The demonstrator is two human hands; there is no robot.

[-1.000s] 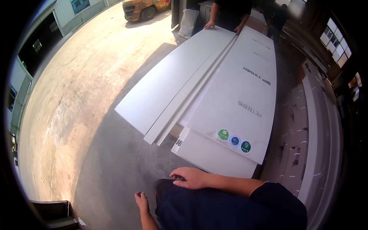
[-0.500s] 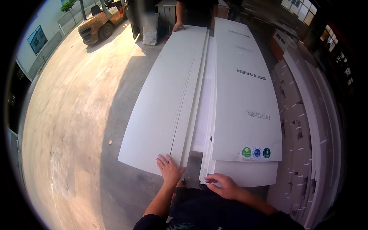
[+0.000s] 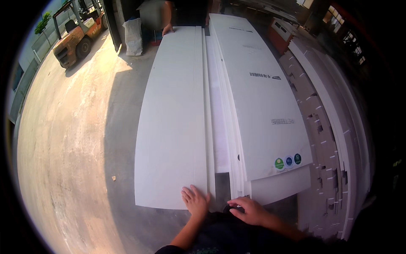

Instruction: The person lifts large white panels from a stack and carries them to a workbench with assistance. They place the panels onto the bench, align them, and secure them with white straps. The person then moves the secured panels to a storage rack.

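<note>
Plain white panel [image 3: 169,118] could tip or skid at its near end

The panel lies along the left of a pale surface [image 3: 219,127] that shows in the gap, and its near end runs past that surface's near edge. If that surface is what bears it (the underside is hidden), a hard push on the overhang could tip it. Uneven force is the other risk: a co-worker's hand [image 3: 168,28] is at the panel's far left corner, so a shove from one end alone could swing it askew, scuff its face or send it against the printed board [image 3: 264,99] across the gap. That board sits on a stack, its near edge set back from that of the lower board [image 3: 281,184]; a knock there could slide it. Fingers in the narrow gap could be nipped if the two sides closed up.

The left hand [image 3: 197,203] is spread, fingers laid flat on the panel by its near right corner, thumb toward the right edge, gripping nothing. The right hand [image 3: 251,211] is loosely bent, thumb apart from the fingers, by the stack's near left corner; whether it touches the boards I cannot tell.
</note>
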